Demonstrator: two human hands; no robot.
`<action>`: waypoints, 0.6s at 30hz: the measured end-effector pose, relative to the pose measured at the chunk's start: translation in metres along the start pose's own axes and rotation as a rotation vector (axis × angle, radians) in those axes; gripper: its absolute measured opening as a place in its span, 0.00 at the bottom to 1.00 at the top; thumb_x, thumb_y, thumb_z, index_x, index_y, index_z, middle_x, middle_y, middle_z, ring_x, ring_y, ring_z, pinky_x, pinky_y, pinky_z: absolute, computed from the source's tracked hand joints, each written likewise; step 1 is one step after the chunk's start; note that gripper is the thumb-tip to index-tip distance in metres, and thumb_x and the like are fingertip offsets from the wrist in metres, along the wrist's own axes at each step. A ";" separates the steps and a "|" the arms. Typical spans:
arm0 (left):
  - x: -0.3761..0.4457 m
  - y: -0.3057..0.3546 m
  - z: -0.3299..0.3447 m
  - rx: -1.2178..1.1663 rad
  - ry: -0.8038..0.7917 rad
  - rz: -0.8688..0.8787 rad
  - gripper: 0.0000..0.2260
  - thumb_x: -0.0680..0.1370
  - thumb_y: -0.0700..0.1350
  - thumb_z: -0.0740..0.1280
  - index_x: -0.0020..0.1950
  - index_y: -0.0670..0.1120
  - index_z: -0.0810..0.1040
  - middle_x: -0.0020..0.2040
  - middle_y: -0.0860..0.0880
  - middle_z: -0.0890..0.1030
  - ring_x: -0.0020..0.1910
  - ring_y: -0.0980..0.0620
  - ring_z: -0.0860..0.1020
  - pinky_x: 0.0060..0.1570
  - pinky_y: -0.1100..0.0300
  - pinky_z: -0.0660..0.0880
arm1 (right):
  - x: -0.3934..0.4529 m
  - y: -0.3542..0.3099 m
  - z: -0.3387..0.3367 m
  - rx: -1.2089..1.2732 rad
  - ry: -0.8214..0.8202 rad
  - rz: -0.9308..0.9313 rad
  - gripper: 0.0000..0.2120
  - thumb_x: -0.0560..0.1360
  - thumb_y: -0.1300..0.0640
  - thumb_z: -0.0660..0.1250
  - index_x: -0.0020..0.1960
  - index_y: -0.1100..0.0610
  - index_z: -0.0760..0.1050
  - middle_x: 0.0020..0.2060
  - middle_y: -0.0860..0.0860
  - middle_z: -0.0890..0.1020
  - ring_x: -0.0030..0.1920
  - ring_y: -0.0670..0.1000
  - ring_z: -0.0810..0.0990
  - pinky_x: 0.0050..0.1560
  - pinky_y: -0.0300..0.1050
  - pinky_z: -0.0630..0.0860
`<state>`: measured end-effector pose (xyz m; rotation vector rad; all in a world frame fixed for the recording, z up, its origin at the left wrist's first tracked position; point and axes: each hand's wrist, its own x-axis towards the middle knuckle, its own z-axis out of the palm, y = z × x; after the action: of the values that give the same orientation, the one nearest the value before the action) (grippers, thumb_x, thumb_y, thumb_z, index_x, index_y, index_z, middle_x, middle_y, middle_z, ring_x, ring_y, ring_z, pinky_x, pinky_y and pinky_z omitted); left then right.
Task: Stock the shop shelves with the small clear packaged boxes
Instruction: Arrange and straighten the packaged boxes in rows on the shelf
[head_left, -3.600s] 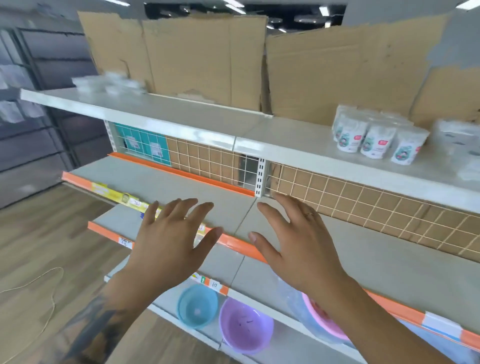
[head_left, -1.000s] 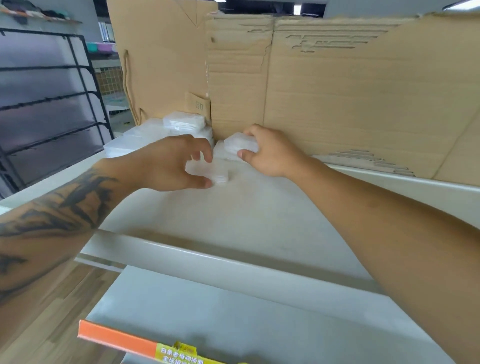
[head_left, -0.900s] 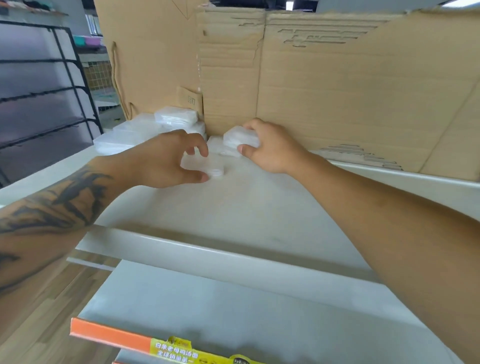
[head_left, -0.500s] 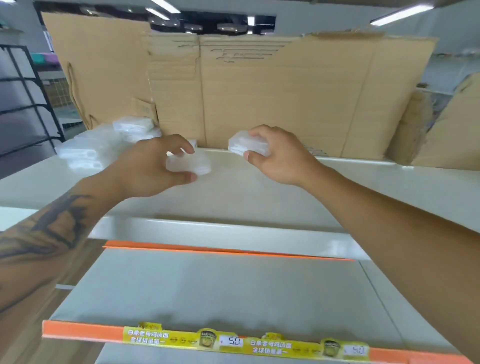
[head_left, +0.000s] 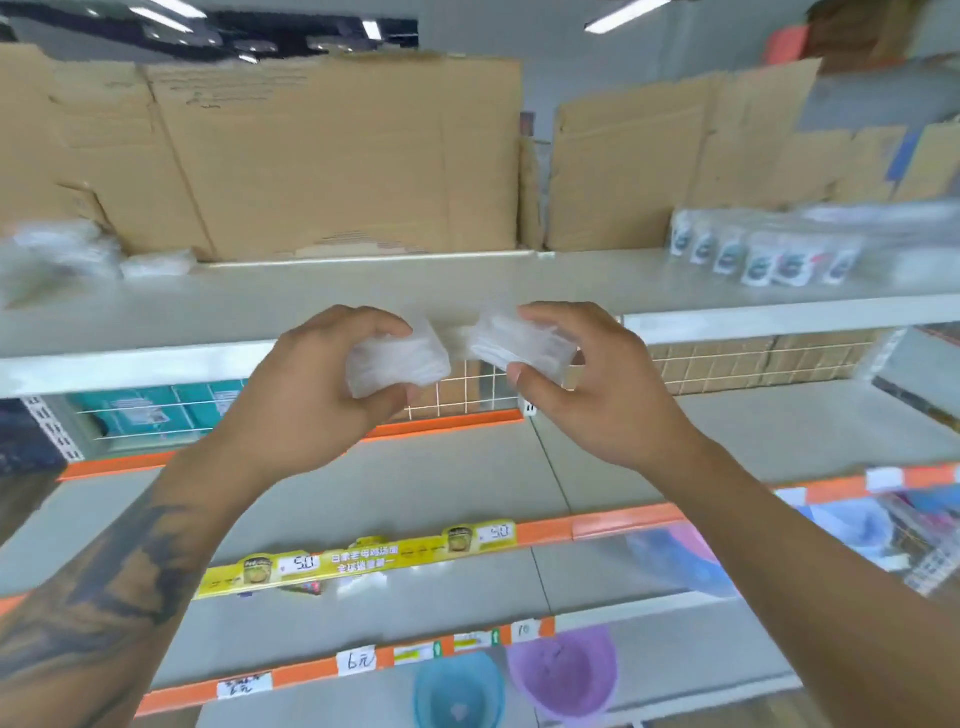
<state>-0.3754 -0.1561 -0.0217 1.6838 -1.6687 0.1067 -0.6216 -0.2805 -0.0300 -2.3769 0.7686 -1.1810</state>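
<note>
My left hand (head_left: 311, 395) grips a small clear packaged box (head_left: 397, 358) between thumb and fingers. My right hand (head_left: 597, 384) grips a second clear box (head_left: 519, 345) the same way. Both boxes hang in the air side by side, almost touching, in front of the top shelf's front edge (head_left: 156, 364). A blurred pile of more clear boxes (head_left: 67, 249) lies on the top shelf at the far left, against the cardboard.
Cardboard sheets (head_left: 311, 156) line the back of the top shelf. White pouches (head_left: 769, 254) stand on it at the right. Below is a bare grey shelf (head_left: 467, 478) with an orange price strip (head_left: 623, 525). Blue (head_left: 460, 691) and purple (head_left: 563, 675) bowls sit lower down.
Both hands lifted a box off the top shelf and drew back toward me, away from the pile. The view has dropped and swung right, showing the lower shelves.
</note>
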 end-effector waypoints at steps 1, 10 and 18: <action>-0.007 0.017 0.014 -0.006 -0.010 0.012 0.21 0.70 0.59 0.76 0.61 0.59 0.79 0.58 0.57 0.80 0.54 0.59 0.76 0.55 0.57 0.73 | -0.020 0.006 -0.015 -0.001 0.019 0.012 0.23 0.73 0.49 0.74 0.67 0.51 0.77 0.59 0.45 0.79 0.58 0.44 0.78 0.59 0.45 0.77; -0.057 0.141 0.119 -0.129 -0.089 0.132 0.20 0.72 0.57 0.75 0.62 0.57 0.82 0.59 0.60 0.80 0.58 0.59 0.78 0.61 0.57 0.75 | -0.166 0.054 -0.120 -0.021 0.131 0.174 0.24 0.73 0.48 0.73 0.68 0.49 0.76 0.60 0.43 0.78 0.58 0.39 0.77 0.58 0.32 0.72; -0.061 0.210 0.199 -0.202 -0.147 0.193 0.21 0.72 0.63 0.70 0.63 0.61 0.82 0.63 0.63 0.78 0.63 0.61 0.77 0.65 0.55 0.74 | -0.226 0.086 -0.181 -0.055 0.221 0.283 0.22 0.74 0.51 0.75 0.67 0.47 0.76 0.58 0.39 0.77 0.57 0.31 0.74 0.55 0.23 0.65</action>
<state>-0.6579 -0.1870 -0.1055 1.4074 -1.8818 -0.0932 -0.9068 -0.2237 -0.1097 -2.1117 1.1791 -1.3255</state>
